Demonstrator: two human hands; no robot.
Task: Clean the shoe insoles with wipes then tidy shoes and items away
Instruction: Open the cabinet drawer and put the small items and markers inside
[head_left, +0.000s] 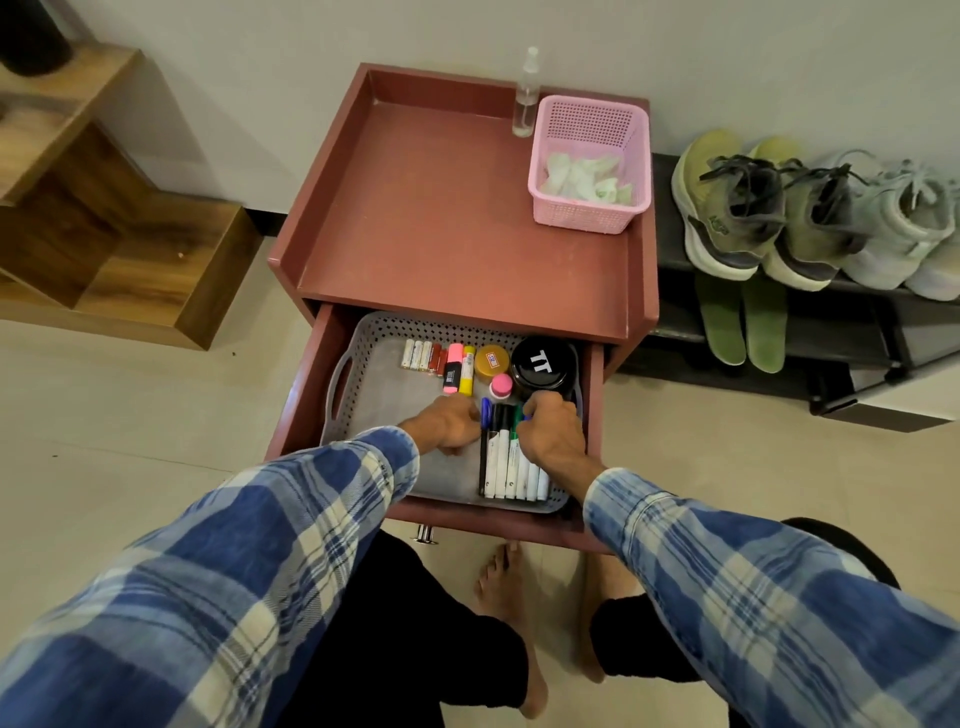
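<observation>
Curled over the cap ends of the markers (511, 467), the right hand (551, 434) grasps the row lying at the near right of the grey tray (363, 374) in the open drawer (306, 379); the left hand (451, 422) bends its fingers beside the blue pen (486, 411), but whether they pinch anything I cannot tell. Squaring the row well likely means pressing from both sides until the markers lie parallel, clear of the black jar (544, 366) just behind. Farther off, crumpled wipes (584, 176) sit in the pink basket (589, 215) on the cabinet (441, 218), and the shoes (737, 208) stand on the rack (831, 306), green insoles (722, 322) below them.
</observation>
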